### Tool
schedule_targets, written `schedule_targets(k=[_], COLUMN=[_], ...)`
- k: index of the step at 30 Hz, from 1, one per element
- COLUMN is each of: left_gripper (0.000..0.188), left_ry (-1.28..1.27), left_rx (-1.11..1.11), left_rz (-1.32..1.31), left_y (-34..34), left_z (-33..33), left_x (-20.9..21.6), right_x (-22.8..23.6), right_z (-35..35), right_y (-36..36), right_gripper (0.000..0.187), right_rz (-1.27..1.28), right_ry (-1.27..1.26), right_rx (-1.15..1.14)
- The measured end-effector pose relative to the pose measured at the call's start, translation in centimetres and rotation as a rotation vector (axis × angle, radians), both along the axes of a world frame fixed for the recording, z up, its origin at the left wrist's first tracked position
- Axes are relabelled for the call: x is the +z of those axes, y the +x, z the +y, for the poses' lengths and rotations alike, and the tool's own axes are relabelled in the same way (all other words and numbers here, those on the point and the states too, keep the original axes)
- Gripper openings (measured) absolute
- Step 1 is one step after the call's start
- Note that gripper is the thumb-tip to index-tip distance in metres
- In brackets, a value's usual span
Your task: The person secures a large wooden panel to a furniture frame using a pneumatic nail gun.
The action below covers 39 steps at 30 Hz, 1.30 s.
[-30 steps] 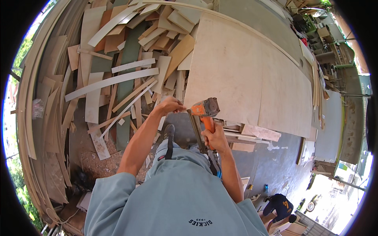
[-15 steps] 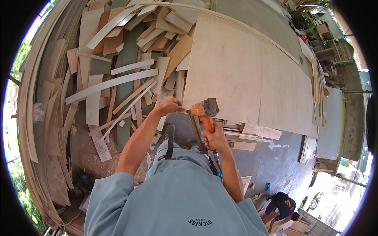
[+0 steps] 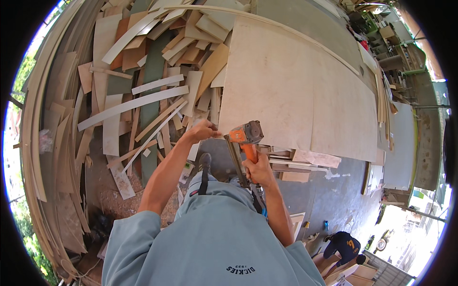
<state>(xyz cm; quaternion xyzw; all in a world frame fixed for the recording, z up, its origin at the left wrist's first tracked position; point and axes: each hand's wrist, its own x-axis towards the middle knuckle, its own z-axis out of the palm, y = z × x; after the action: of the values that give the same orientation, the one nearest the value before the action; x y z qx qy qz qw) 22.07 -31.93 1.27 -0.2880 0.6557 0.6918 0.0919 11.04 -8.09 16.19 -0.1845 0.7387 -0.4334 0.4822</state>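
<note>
My right hand (image 3: 259, 169) is wrapped round the handle of an orange and dark nail gun (image 3: 246, 134), held in front of my body. Its long dark magazine slants down toward my waist. Close to the tool's nose is my left hand (image 3: 204, 129), with its fingers drawn together near the front left corner of a large pale plywood sheet (image 3: 281, 81). Whatever sits between those fingertips, if anything, is too small to make out. The tool's head overlaps the sheet's near edge in this view.
Loose wood offcuts (image 3: 133, 107) lie heaped to the left and far left. Long boards (image 3: 43, 157) stand along the left side. Short planks (image 3: 296, 176) stick out under the sheet's near edge. At lower right a co-worker in dark clothes (image 3: 344, 247) bends over panels.
The view has shifted slightly. Both hands and the nail gun keep nearly the same pose; the co-worker at lower right has moved a little.
</note>
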Motion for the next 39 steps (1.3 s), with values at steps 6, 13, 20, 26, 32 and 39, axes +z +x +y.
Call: schedule_targets(k=[6,13,20,26,32,39], left_gripper=[0.027,0.028,0.027,0.028,0.028,0.028], left_ry=[0.026,0.032,0.024,0.027,-0.014,0.005], left_rx=[0.033,0.045,0.047,0.053,0.028,0.017], left_rz=[-0.006,0.006,0.016,0.005,-0.02,-0.005], left_y=[0.0,0.1,0.1,0.1,-0.1,0.0], left_z=[0.1,0.2,0.3,0.3,0.4,0.2], left_x=[-0.2,-0.4,-0.5,-1.0,0.1,0.6], right_x=[-0.1,0.3,-0.2,-0.1,0.1,0.2], right_z=[0.0,-0.1,0.1,0.2,0.2,0.2], right_y=[-0.2,-0.3,-0.5,-0.6,-0.5,-0.5], right_gripper=[0.034,0.036,0.037,0.037,0.038,0.038], right_rz=[-0.014,-0.028,-0.04,-0.04,0.0,0.004], right_ry=[-0.001,0.001,-0.005,0.004,0.001,0.01], right_rx=[0.013,0.027,0.028,0.032,0.027,0.037])
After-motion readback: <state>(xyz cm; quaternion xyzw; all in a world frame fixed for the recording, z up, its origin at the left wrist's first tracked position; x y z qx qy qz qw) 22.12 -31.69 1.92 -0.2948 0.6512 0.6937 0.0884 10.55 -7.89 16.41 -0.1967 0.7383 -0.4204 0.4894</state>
